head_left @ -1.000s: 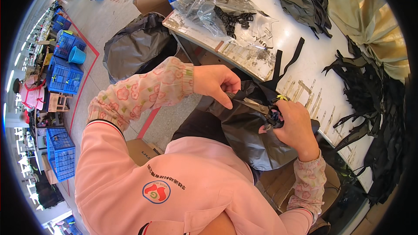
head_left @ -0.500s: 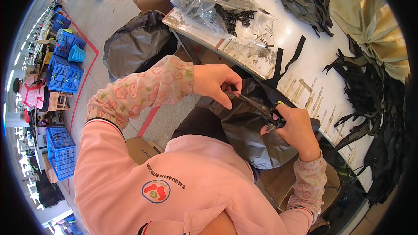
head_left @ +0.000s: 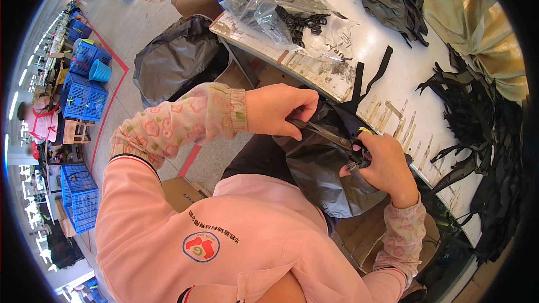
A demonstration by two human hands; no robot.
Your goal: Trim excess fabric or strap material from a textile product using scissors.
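Note:
My right hand [head_left: 384, 163] is closed around the handles of dark scissors [head_left: 341, 141], whose blades reach left toward my left hand. My left hand [head_left: 286, 111] pinches the upper edge of a dark grey, shiny fabric piece [head_left: 320, 177] with thumb and bent fingers. The scissor tips lie right beside those fingers, partly covered by them. Over my lap the fabric hangs down in loose folds. Black straps [head_left: 370, 81] run from its far side onto the table edge.
On the worn white table [head_left: 337, 81] lie a clear plastic bag [head_left: 261, 8] with black buckles [head_left: 303, 25], dark folded fabric [head_left: 390, 0] and a heap of black strips [head_left: 488, 140]. Gold cloth [head_left: 477, 22] drapes at far right. A dark bundle [head_left: 174, 59] and blue crates [head_left: 78, 193] stand left.
My left hand and sleeve have shifted slightly down and the hand a little right. My right hand has moved slightly right, with the scissors still in it.

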